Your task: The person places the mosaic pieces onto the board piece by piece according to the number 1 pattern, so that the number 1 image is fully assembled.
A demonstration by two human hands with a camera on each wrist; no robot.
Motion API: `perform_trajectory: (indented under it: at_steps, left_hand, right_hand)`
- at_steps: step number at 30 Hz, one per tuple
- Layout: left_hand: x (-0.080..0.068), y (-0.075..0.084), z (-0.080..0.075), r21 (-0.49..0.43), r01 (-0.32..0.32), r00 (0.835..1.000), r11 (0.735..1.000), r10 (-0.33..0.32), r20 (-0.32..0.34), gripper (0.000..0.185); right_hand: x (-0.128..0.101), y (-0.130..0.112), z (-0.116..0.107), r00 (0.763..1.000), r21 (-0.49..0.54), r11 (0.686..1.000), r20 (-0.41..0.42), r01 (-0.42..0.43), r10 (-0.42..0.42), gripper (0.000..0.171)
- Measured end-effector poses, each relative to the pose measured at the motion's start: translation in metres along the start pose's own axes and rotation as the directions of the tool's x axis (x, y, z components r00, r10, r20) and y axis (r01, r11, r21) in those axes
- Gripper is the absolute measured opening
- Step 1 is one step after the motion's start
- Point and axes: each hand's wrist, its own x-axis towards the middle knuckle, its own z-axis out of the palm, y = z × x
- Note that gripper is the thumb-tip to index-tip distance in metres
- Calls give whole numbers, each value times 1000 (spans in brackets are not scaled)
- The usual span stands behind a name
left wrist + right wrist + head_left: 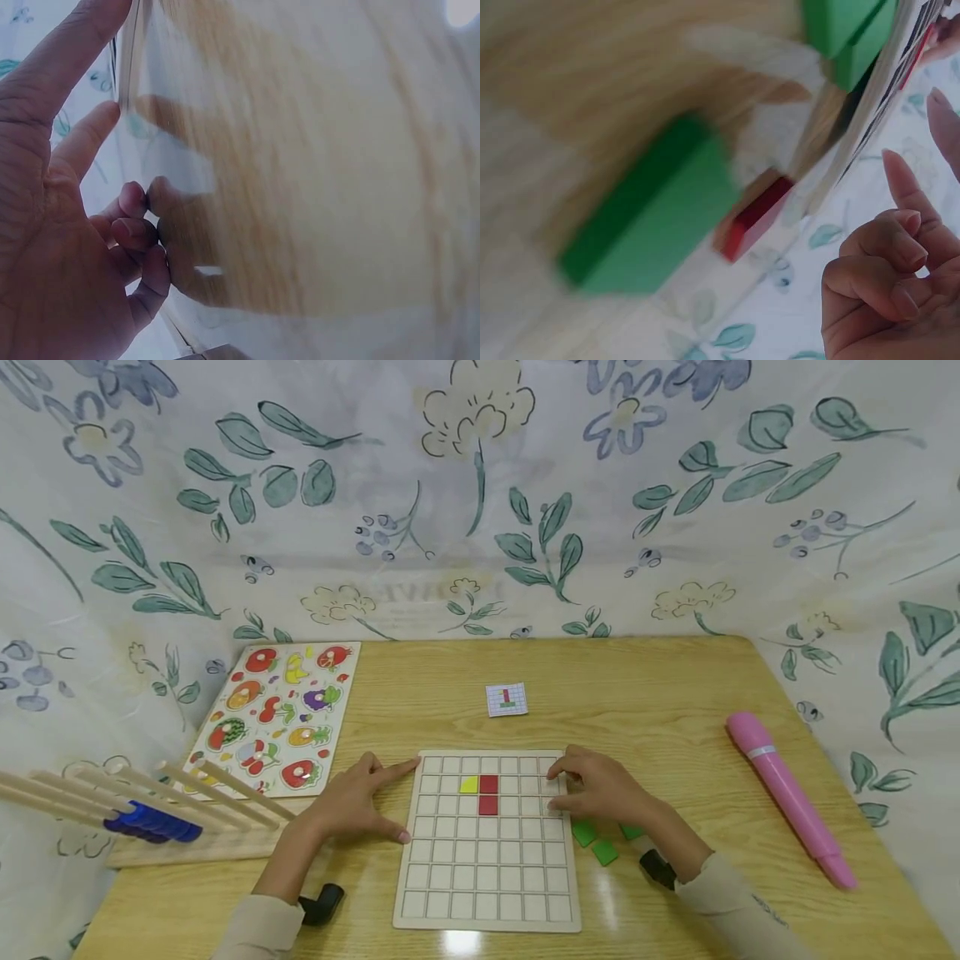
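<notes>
Wooden and honey-toned, the table carries everything at this moment, ringed by a flower-printed cloth — a person sits at its near edge with both hands on a pale grid board. At far left lie a fruit peg puzzle and a rack of wooden rods threaded with blue discs; a pink marker-shaped cylinder lies well to the right. The left hand rests flat at the board's left edge, fingers loosely spread, forefinger along the top corner and thumb at the side, gripping nothing. The right hand sits on the board's upper right corner, fingers bent; whether they pinch a piece cannot be told. On the grid, two red squares stand stacked with a yellow triangle touching the upper one's left side. Green pieces wait on the table just right of the board, partly under the right wrist; the right wrist view also shows a red piece among them. A small pattern card lies beyond the board — it appears to show a red column on a green base. Judged from this, the step goes best with the left hand pinning the board steady while the right takes one green piece, checks it against the card and drops it squarely into the cell below the reds without nudging those already seated.
</notes>
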Motion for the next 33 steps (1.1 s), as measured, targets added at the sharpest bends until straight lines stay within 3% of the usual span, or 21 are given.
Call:
perform_trajectory:
  at_steps: [16,33]
  left_hand:
    - [1,0,0,0,1,1000,1000,-1,-6,109]
    - [0,0,0,-9,0,1000,1000,0,-10,109]
  right_hand:
    - [-36,34,-21,995,-19,996,-48,-83,82,30]
    - [-42,47,-23,996,-42,996,-43,-84,82,29]
